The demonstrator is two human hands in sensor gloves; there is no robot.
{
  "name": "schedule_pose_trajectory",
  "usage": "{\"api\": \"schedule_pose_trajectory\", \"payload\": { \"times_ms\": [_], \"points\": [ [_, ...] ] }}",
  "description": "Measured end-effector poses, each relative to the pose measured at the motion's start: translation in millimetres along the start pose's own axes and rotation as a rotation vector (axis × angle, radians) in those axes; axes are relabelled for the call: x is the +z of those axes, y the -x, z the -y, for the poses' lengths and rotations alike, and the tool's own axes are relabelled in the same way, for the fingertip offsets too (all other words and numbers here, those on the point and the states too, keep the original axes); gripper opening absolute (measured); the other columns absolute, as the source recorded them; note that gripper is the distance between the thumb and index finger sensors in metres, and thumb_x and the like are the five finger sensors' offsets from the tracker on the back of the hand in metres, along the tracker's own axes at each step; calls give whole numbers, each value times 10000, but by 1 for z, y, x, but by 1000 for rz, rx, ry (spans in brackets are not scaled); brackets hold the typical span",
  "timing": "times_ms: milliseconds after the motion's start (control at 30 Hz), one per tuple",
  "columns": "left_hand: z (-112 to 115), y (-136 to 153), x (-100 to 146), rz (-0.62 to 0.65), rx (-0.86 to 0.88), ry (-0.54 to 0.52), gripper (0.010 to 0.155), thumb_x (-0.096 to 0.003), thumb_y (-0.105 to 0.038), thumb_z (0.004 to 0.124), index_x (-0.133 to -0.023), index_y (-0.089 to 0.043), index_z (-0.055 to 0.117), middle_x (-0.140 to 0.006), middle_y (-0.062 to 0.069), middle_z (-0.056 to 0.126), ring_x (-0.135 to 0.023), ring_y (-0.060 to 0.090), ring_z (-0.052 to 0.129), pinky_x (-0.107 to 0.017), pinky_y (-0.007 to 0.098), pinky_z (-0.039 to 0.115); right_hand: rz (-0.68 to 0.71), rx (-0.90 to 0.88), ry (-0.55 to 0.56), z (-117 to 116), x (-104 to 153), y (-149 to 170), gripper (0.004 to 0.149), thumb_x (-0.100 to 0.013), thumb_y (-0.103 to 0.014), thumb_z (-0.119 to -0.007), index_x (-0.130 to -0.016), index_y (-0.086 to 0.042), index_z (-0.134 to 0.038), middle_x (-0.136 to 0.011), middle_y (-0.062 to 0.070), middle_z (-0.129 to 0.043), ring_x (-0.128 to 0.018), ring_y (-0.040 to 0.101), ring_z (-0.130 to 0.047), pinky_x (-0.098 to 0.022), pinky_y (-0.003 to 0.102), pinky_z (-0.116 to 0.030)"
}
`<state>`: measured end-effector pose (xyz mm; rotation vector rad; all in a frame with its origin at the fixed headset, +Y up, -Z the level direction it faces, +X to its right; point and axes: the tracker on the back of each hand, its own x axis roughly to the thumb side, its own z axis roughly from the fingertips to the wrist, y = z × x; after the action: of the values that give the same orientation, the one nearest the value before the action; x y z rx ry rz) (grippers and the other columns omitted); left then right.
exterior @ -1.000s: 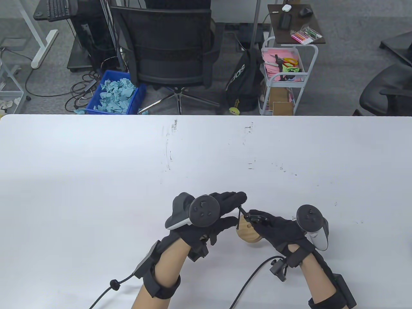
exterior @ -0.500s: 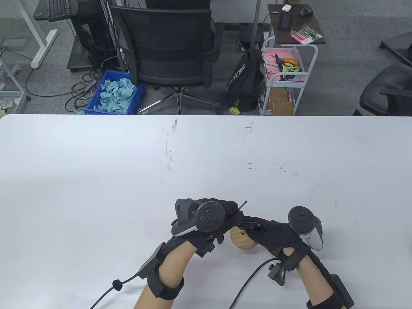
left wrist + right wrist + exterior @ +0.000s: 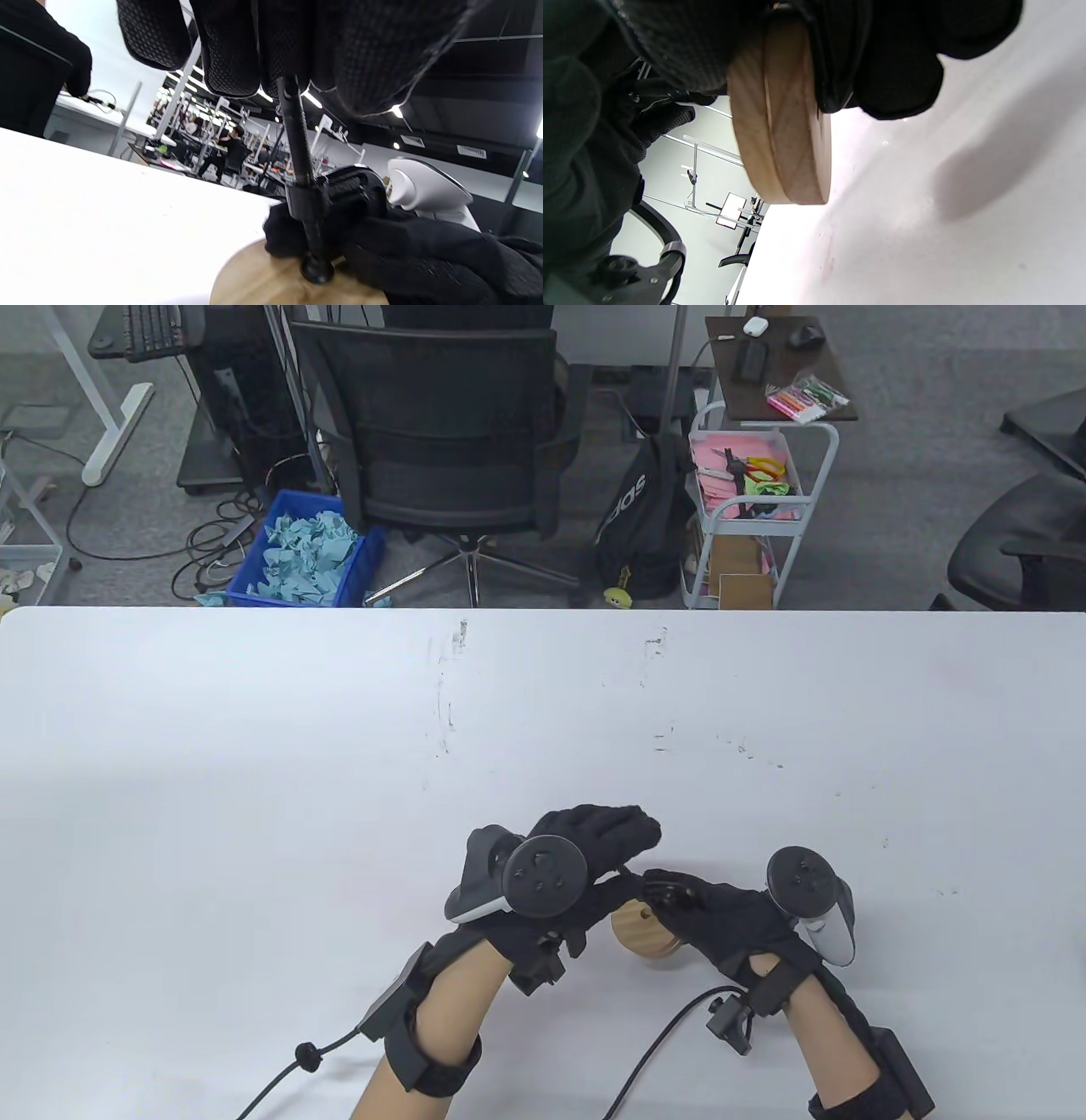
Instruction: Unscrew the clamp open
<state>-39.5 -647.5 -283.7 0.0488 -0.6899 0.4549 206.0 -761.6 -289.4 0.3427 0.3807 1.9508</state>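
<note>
A small black clamp [image 3: 657, 892] is fastened on a round wooden disc [image 3: 638, 931], held just above the white table [image 3: 254, 780] near its front edge. My right hand [image 3: 721, 920] grips the clamp frame and the disc [image 3: 780, 127]. My left hand [image 3: 594, 848] grips the top of the clamp's threaded screw [image 3: 297, 140], fingers closed over its handle. In the left wrist view the screw's foot [image 3: 317, 271] presses on the wooden disc [image 3: 263, 284], and the clamp frame [image 3: 339, 195] sits in my right glove.
The table's far edge [image 3: 543, 609] runs across the table view. Beyond it stand an office chair [image 3: 450, 432], a blue bin of paper scraps [image 3: 305, 551] and a white cart [image 3: 747, 500]. Cables trail from both wrists toward the front edge.
My left hand has shifted its hold on the screw's top: the thin handle bar that stuck out half a second ago is now covered by the fingers. The disc and right hand barely moved.
</note>
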Motion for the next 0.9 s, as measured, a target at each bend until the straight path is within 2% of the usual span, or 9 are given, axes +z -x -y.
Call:
{"api": "schedule_pose_trajectory", "payload": {
  "times_ms": [100,300,367,533,600,733,900],
  "points": [
    [1,0,0,-34,-75,58,578,-456,-469,883,-1003,-439,697,-1127,-107,707,-1068,228,773,-792,539,650,4,4,3,1,0,0,477,-419,-442,-828,-892,-392,-795,-837,185,-733,-560,221,-937,-478,524,-698],
    [-1,5,1,-82,-125,19,504,-462,-468,857,-956,-420,766,-1039,-90,825,-1038,226,809,-794,512,659,13,9,-4,1,-1,1,477,-419,-445,-827,-892,-396,-795,-837,180,-736,-538,210,-953,-477,522,-701],
    [-1,6,1,-96,-140,19,497,-464,-499,838,-948,-410,777,-973,-79,880,-969,224,877,-762,475,707,11,5,-1,2,-1,1,476,-418,-441,-829,-891,-393,-795,-835,187,-735,-537,213,-951,-476,524,-698],
    [-1,6,0,-114,-128,-2,454,-462,-498,817,-889,-347,844,-669,-107,1030,-672,156,1049,-630,396,830,8,16,2,2,-1,2,478,-418,-439,-831,-892,-389,-797,-835,186,-736,-535,212,-952,-476,525,-698],
    [-1,6,0,-114,-123,0,455,-462,-488,821,-888,-331,846,-627,-109,1042,-627,151,1063,-607,386,843,6,15,3,2,0,2,479,-417,-436,-833,-893,-385,-797,-834,190,-736,-533,216,-952,-475,528,-697],
    [0,6,0,-110,-119,-14,471,-463,-497,825,-904,-330,829,-619,-120,1048,-620,140,1072,-600,377,853,5,16,3,2,0,2,479,-418,-435,-833,-892,-385,-798,-835,188,-735,-535,217,-950,-476,529,-695],
    [-3,9,1,-101,-74,-1,491,-482,-491,803,-954,-356,780,-780,-90,1014,-669,163,1080,-601,362,865,25,27,33,8,2,0,477,-417,-447,-828,-890,-397,-794,-833,181,-740,-531,204,-956,-472,519,-704]
  ]
}}
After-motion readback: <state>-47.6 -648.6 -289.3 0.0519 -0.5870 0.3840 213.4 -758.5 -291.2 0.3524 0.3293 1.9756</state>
